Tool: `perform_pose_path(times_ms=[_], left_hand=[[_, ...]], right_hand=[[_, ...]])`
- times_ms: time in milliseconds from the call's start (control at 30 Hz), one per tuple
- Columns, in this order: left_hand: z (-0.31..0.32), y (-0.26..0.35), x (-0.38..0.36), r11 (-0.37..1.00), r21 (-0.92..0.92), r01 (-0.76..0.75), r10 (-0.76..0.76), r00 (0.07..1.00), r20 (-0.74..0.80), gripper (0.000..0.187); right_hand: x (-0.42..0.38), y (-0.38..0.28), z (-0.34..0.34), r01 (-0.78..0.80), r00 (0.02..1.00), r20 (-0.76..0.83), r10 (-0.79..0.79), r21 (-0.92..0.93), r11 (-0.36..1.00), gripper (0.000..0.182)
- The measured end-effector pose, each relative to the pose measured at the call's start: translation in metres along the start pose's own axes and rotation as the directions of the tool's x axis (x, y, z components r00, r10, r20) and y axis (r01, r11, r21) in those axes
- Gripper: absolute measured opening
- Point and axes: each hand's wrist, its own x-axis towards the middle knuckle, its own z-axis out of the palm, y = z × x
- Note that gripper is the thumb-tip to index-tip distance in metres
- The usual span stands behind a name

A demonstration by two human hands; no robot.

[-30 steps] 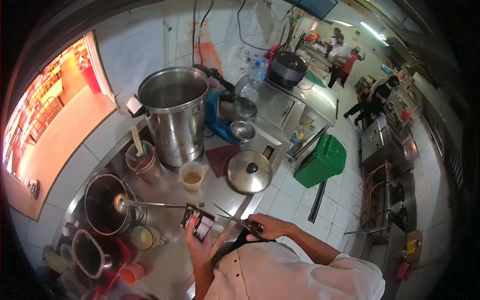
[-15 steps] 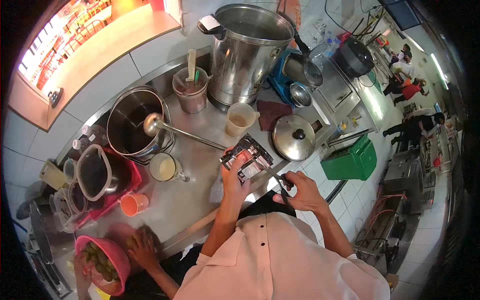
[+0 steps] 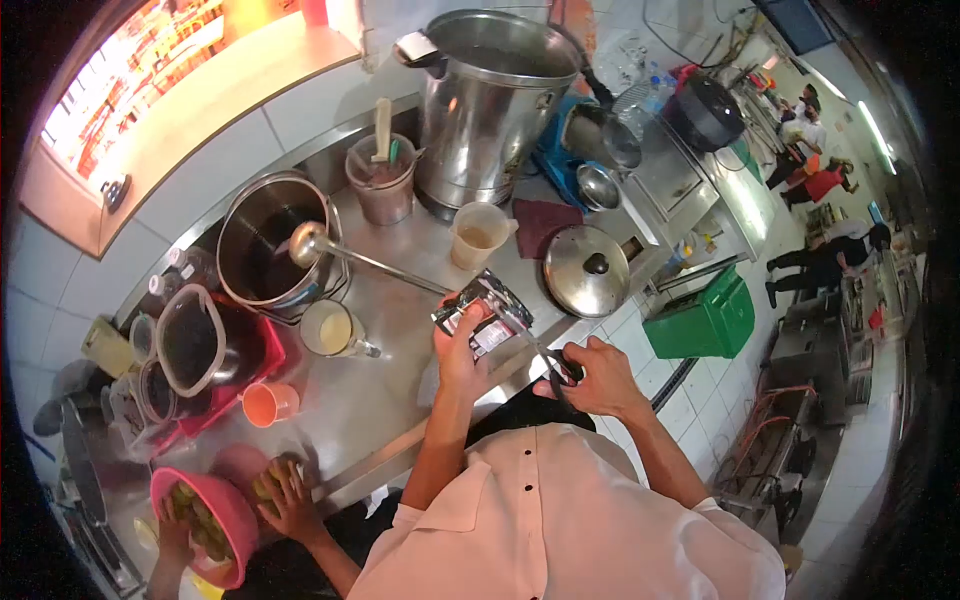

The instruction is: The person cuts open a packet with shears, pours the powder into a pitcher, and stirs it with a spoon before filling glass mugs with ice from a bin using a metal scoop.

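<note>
Hands and packet over a kitchen counter, as seen from where I stand. Centre of frame: the left hand (image 3: 462, 350) grips a black, red and white packet (image 3: 490, 308) by its lower left part, thumb across the face. The right hand (image 3: 605, 378), right of centre, is closed around the handles of black-handled scissors (image 3: 566, 368), which point at the packet's right edge; whether they have cut into it I cannot tell. The packet looks light, pliable and glossy, so probably slippery; a pinch on the side away from the scissors should suit it. Just left lies a ladle (image 3: 378, 266), reaching to a steel pot (image 3: 245, 235). Above centre on the counter (image 3: 400, 350) stands a translucent jug (image 3: 478, 240); to its right lies a domed lid (image 3: 587, 272). Lower left: another person's hands (image 3: 290, 503) at a pink bowl (image 3: 243, 520).
</note>
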Motion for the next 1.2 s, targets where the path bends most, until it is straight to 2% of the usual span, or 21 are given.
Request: perform_pose_path(times_ms=[133, 200, 267, 400, 433, 500, 567, 667, 700, 800, 833, 933, 967, 1000, 1100, 1133, 1167, 1200], left_hand=[[-0.01, -0.005, -0.009, 0.997, 0.063, 0.045, -0.043, 0.999, -0.023, 0.032], [-0.03, -0.012, 0.001, 0.992, 0.109, 0.061, -0.061, 0.998, 0.001, 0.032], [-0.04, -0.019, 0.004, 0.991, 0.108, 0.073, -0.07, 0.997, -0.031, 0.031], [-0.041, -0.029, -0.011, 0.979, 0.159, 0.126, -0.11, 0.988, -0.105, 0.03], [-0.048, -0.03, -0.009, 0.976, 0.186, 0.115, -0.105, 0.993, -0.059, 0.03], [-0.081, -0.052, -0.004, 0.886, 0.448, -0.123, 0.096, 0.992, 0.082, 0.029], [-0.087, -0.045, 0.0, 0.917, 0.391, 0.077, -0.101, 0.994, 0.04, 0.025], [-0.068, -0.043, -0.012, 0.947, 0.179, 0.266, -0.259, 0.964, -0.063, 0.022], [-0.095, -0.053, -0.003, 0.95, 0.07, 0.303, -0.304, 0.953, 0.008, 0.019], [-0.1, -0.057, -0.005, 0.969, 0.045, 0.244, -0.246, 0.969, 0.027, 0.017], [-0.095, -0.053, -0.011, 0.964, 0.02, 0.266, -0.265, 0.963, -0.047, 0.014], [-0.13, -0.064, -0.003, 0.963, -0.064, 0.262, -0.267, 0.96, -0.085, 0.011], [-0.142, -0.067, 0.0, 0.956, -0.091, 0.28, -0.282, 0.96, -0.003, 0.011], [-0.146, -0.066, -0.001, 0.966, -0.1, 0.238, -0.24, 0.971, -0.012, 0.011], [-0.146, -0.049, -0.023, 0.987, -0.1, 0.125, -0.131, 0.99, -0.058, 0.013], [-0.162, -0.046, -0.026, 0.988, -0.108, 0.114, -0.116, 0.993, -0.011, 0.013], [-0.175, -0.046, -0.023, 0.988, -0.118, 0.102, -0.097, 0.994, 0.047, 0.012], [-0.161, -0.042, -0.027, 0.994, -0.099, 0.054, -0.062, 0.995, -0.079, 0.014]], right_hand=[[-0.002, 0.008, 0.011, 0.076, 0.991, -0.108, -0.079, -0.028, 0.997, 0.063], [-0.003, 0.017, 0.021, 0.038, 0.998, -0.042, -0.043, -0.114, 0.993, 0.059], [-0.009, 0.016, 0.028, 0.04, 0.992, -0.115, -0.046, -0.059, 0.997, 0.063], [-0.016, 0.003, 0.015, -0.089, 0.995, 0.039, 0.09, -0.025, 0.996, 0.07], [-0.013, 0.003, 0.015, -0.094, 0.993, 0.064, 0.096, -0.038, 0.995, 0.069], [-0.01, 0.004, 0.017, -0.104, 0.988, 0.108, 0.109, -0.057, 0.993, 0.062], [-0.006, 0.011, 0.031, -0.117, 0.984, 0.137, 0.117, -0.011, 0.993, 0.064], [-0.001, 0.012, 0.044, -0.121, 0.985, 0.124, 0.115, 0.035, 0.992, 0.064], [0.002, 0.012, 0.047, -0.116, 0.988, 0.111, 0.11, 0.05, 0.992, 0.063], [0.011, 0.022, 0.06, -0.062, 0.992, 0.111, 0.06, 0.016, 0.998, 0.064], [0.013, 0.02, 0.059, -0.076, 0.985, 0.159, 0.068, 0.045, 0.996, 0.064], [0.019, 0.021, 0.055, -0.093, 0.964, 0.257, 0.064, 0.102, 0.99, 0.065], [0.022, 0.027, 0.066, -0.079, 0.964, 0.261, 0.047, 0.111, 0.991, 0.069], [0.027, 0.033, 0.072, -0.061, 0.965, 0.262, 0.028, 0.118, 0.991, 0.072], [0.041, 0.058, 0.099, -0.035, 0.96, 0.278, -0.013, 0.168, 0.985, 0.06], [0.047, 0.067, 0.105, -0.023, 0.962, 0.272, -0.025, 0.169, 0.985, 0.057], [0.05, 0.07, 0.097, 0.103, 0.957, 0.246, -0.154, 0.209, 0.973, 0.047], [0.065, 0.083, 0.119, 0.172, 0.942, 0.265, -0.207, 0.147, 0.974, 0.04]])
